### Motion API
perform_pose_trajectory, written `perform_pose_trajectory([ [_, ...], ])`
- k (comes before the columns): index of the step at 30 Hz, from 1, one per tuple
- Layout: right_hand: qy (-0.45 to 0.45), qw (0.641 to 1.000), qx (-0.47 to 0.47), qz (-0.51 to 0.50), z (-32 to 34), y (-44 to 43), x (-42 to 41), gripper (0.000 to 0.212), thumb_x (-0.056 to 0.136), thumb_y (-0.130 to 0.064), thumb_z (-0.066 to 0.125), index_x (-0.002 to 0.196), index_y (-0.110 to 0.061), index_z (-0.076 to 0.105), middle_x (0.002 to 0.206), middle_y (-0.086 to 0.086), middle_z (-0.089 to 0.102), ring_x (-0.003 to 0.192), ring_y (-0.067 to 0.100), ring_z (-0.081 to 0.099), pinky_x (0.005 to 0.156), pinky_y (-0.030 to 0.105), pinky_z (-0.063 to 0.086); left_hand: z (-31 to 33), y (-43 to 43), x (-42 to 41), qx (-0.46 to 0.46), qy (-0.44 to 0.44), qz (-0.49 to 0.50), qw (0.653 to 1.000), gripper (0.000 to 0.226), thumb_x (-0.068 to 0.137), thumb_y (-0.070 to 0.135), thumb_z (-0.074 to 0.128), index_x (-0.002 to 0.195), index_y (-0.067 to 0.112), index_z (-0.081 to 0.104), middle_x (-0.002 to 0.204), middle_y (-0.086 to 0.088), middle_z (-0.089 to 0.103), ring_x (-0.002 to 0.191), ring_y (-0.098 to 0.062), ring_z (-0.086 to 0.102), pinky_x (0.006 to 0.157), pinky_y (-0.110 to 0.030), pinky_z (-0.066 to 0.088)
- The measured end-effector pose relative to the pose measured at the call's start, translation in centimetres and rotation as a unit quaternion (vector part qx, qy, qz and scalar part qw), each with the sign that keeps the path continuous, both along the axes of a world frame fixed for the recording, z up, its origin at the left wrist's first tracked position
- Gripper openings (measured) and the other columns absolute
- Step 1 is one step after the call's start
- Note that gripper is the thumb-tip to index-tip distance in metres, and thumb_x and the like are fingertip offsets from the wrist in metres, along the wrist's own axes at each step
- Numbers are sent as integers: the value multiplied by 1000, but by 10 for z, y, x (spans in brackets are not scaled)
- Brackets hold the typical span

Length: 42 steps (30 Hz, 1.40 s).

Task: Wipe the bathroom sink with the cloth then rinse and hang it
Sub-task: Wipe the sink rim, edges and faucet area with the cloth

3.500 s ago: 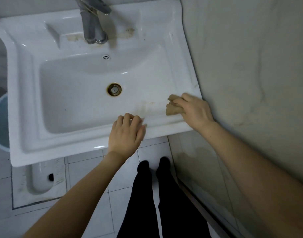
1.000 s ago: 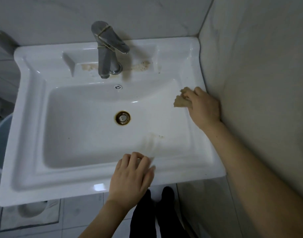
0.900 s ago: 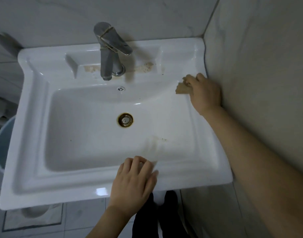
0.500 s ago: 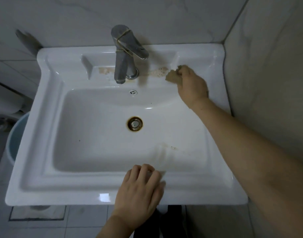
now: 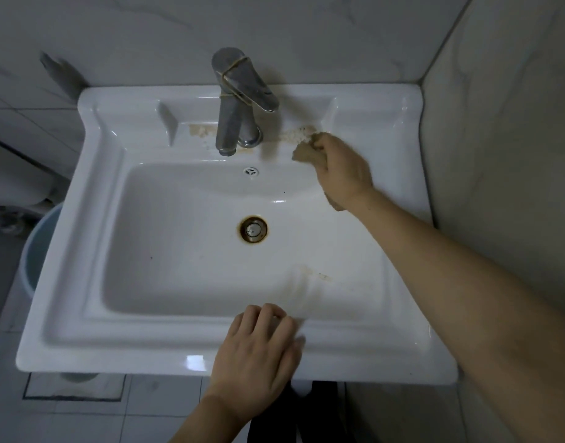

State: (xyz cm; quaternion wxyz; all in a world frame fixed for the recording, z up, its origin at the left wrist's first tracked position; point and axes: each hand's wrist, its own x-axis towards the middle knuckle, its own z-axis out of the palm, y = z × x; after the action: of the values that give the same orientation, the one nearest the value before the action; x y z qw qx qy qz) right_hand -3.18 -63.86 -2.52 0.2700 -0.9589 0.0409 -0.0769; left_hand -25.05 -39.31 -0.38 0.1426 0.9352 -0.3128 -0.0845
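The left hand (image 5: pixel 258 350) rests on the front rim of the white glazed ceramic sink (image 5: pixel 114 346). Its fingers (image 5: pixel 268 318) are loosely bent and released, with the tips at the inner step, and they hold nothing. It appears to serve as a brace, so a slip on wet glaze would throw the body forward. Just beyond the fingertips, a faint brown streak (image 5: pixel 310 276) marks the front slope of the basin and is easily missed while work proceeds at the back. Farther in lies the round metal drain (image 5: pixel 253 229), ringed with dark rust. At the rear right, the right hand (image 5: pixel 342 172) is clenched around the crumpled tan cloth (image 5: pixel 303 151), and a loose end appears to hang below the wrist. The cloth presses on the rear ledge at the edge of a crusty beige deposit (image 5: pixel 298 134), just right of the grey metal lever faucet (image 5: pixel 233 103). A tightly bunched cloth gives a small contact patch and may smear the deposit rather than lift it. A leftward stroke may strike the faucet body. A second deposit (image 5: pixel 201 131) left of the faucet is awkward to reach from this side.
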Motion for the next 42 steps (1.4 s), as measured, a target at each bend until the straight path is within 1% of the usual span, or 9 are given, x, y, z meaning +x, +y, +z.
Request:
perform_pose_trajectory([
  [4, -112, 971, 104, -186, 12, -48, 5, 29, 95, -39, 46, 109, -18, 59, 113, 1, 66, 100, 24, 63, 84, 40, 52, 0, 0, 1, 4, -5, 2, 1000, 23, 95, 40, 47, 103, 24, 62, 103, 2, 56, 83, -22, 49, 75, -33, 44],
  [7, -64, 966, 16, -249, 4, -62, 12, 29, 96, -26, 39, 112, -8, 55, 115, 11, 64, 101, 33, 63, 82, 41, 53, -4, 0, 1, -7, -2, -4, 1000, 23, 95, 40, 47, 104, 25, 61, 102, 3, 55, 83, -21, 48, 75, -32, 41],
  [11, -23, 990, -40, -133, 1, -1, 11, 27, 95, -20, 45, 118, -8, 52, 116, 10, 61, 101, 33, 61, 75, 40, 51, -4, 0, 2, -7, -5, 0, 1000, 21, 95, 40, 47, 101, 24, 60, 102, 3, 55, 82, -20, 47, 75, -32, 42],
  [16, -18, 973, 209, -94, 24, -7, 3, 4, 92, -34, 54, 95, -32, 54, 62, -13, 60, 47, 8, 56, 43, 22, 42, -2, 2, 1, -15, -1, -9, 1000, 21, 95, 41, 48, 100, 26, 60, 102, 4, 55, 83, -19, 48, 75, -32, 44],
  [19, -166, 942, 216, -197, 36, -38, 2, 18, 97, -40, 51, 97, -22, 51, 86, -16, 63, 75, -8, 60, 65, 10, 46, -3, 1, 2, -13, 1, -7, 1000, 22, 94, 43, 48, 100, 27, 61, 102, 5, 55, 85, -19, 50, 75, -32, 44],
  [21, -164, 949, 150, -225, 28, -55, 7, 32, 100, -40, 43, 103, -9, 51, 106, 4, 64, 93, 15, 64, 79, 31, 54, -5, 1, 2, -18, -1, -8, 1000, 21, 93, 44, 50, 100, 28, 61, 102, 5, 55, 85, -19, 50, 75, -31, 43],
  [26, -93, 991, -84, -52, -6, -9, 25, 27, 99, -26, 44, 108, -2, 51, 106, 20, 57, 90, 38, 60, 67, 41, 52, -11, 1, 3, -29, -12, -7, 999, 23, 93, 44, 50, 104, 27, 61, 102, 2, 57, 85, -23, 52, 76, -35, 42],
  [35, 1, 989, -72, -133, 9, 36, 60, 25, 96, -21, 49, 116, -8, 54, 118, 13, 61, 106, 30, 61, 86, 40, 51, -4, -1, 3, -28, 18, 35, 999, 28, 98, 43, 44, 97, 17, 54, 97, -1, 54, 87, -23, 49, 78, -37, 45],
  [42, 55, 995, 60, 54, 27, 68, 46, 6, 89, -25, 52, 95, -26, 55, 88, -9, 61, 83, 13, 60, 79, 35, 52, 0, -1, 2, -20, 27, 42, 999, 30, 98, 43, 45, 100, 15, 56, 100, -1, 54, 89, -22, 49, 80, -35, 43],
])
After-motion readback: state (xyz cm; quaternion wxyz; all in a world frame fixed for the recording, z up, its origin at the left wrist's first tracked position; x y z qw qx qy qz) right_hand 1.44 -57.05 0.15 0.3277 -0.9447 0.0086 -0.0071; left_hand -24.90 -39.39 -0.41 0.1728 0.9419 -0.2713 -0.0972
